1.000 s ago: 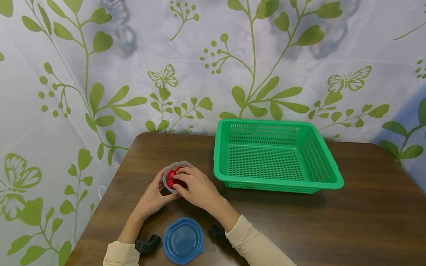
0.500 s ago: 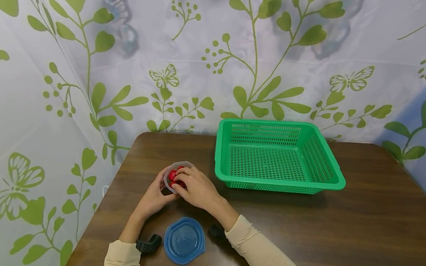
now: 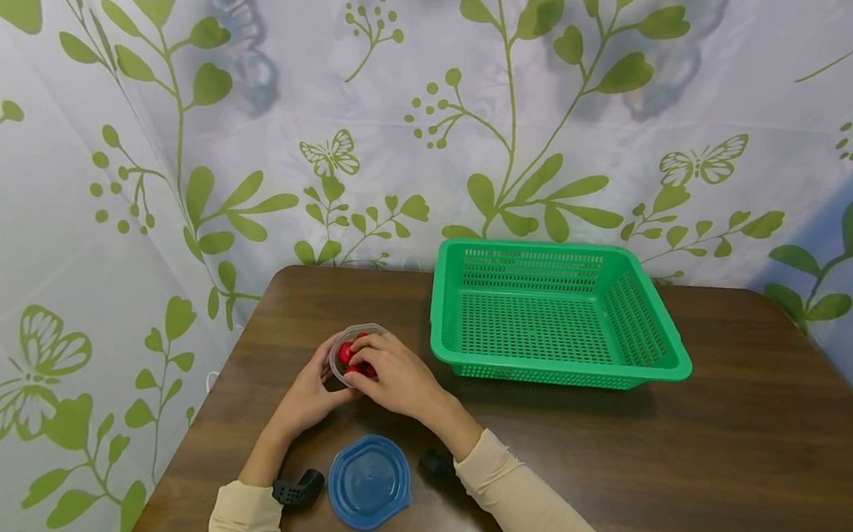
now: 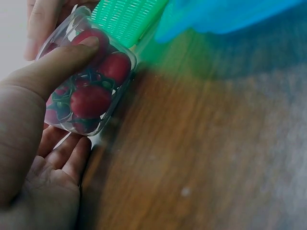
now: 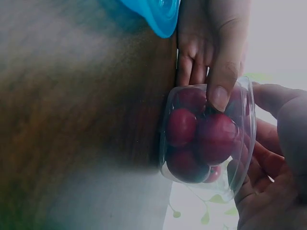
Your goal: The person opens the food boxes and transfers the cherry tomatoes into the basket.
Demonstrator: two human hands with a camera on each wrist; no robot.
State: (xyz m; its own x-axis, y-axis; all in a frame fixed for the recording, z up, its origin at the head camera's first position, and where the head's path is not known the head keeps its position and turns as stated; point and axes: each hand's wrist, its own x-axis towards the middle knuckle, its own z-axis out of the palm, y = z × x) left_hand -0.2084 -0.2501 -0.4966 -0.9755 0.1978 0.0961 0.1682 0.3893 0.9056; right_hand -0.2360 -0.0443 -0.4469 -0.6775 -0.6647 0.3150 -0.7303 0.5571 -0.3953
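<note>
In the head view my left hand [image 3: 311,399] holds a clear plastic container [image 3: 334,358] near the table's left side. Several red cherry tomatoes [image 4: 90,101] with green stems lie in it, best seen in the left wrist view. The left thumb presses the near wall and the fingers go round the side. My right hand [image 3: 399,378] reaches over the rim with bent fingers among the tomatoes. In the right wrist view a right fingertip [image 5: 235,171] is beside the tomatoes; whether it pinches one is hidden. A blue lid [image 3: 369,482] lies on the table between my forearms.
A green perforated basket [image 3: 566,372] stands to the right of my hands on the brown wooden table [image 3: 741,442]. Behind the table hangs a white cloth [image 3: 381,69] with green leaves and butterflies. Dark wrist bands [image 3: 298,488] sit at both wrists.
The right fingers have shifted slightly among the tomatoes, and a tomato by the thumb shows a little more. The left hand, container, lid and basket stay in place.
</note>
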